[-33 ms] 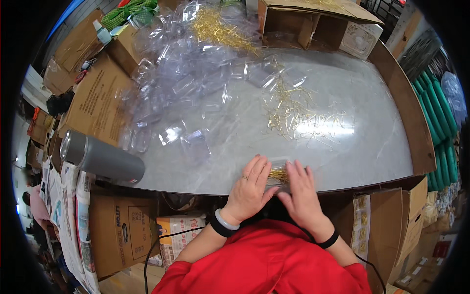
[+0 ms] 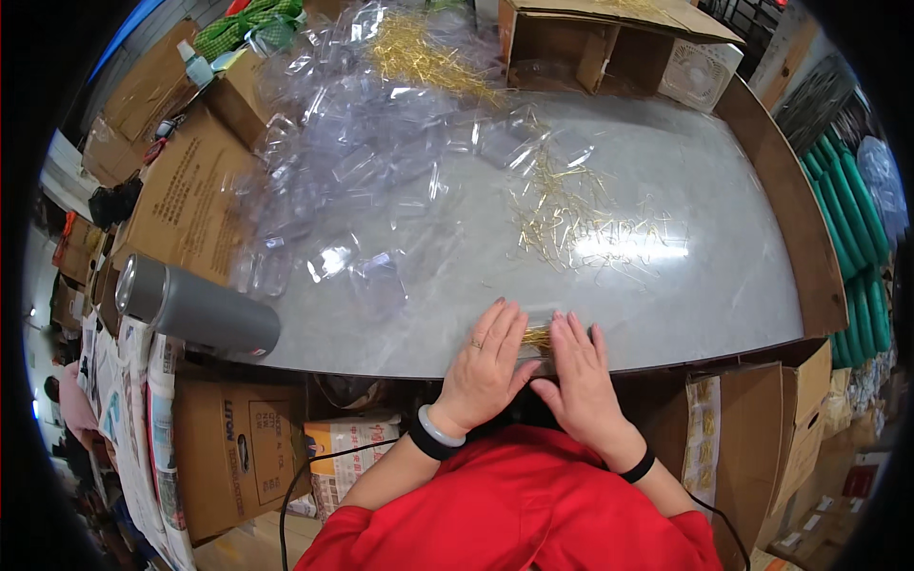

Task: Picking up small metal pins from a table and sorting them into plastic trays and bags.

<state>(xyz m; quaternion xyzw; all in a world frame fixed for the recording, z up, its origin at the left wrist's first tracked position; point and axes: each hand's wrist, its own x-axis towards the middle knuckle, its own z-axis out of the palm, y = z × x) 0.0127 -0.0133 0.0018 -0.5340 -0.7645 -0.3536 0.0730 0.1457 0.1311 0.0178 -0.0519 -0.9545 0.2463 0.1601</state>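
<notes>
Gold bundle [image 2: 536, 339] sits at six o'clock on the desk [image 2: 466, 238], and the right hand [image 2: 583, 379] has just edged toward the left hand [image 2: 484, 366], apparently hemming it tighter! Both hands lie outstretched, masking its ends; whether they grip, I can't tell. Out from there: clear plastic pile [image 2: 362, 162] at half past ten, open carton [image 2: 666, 27] at twelve, grey flask [image 2: 214, 309] at nine, loose gold strands [image 2: 545, 226] before the carton.
</notes>
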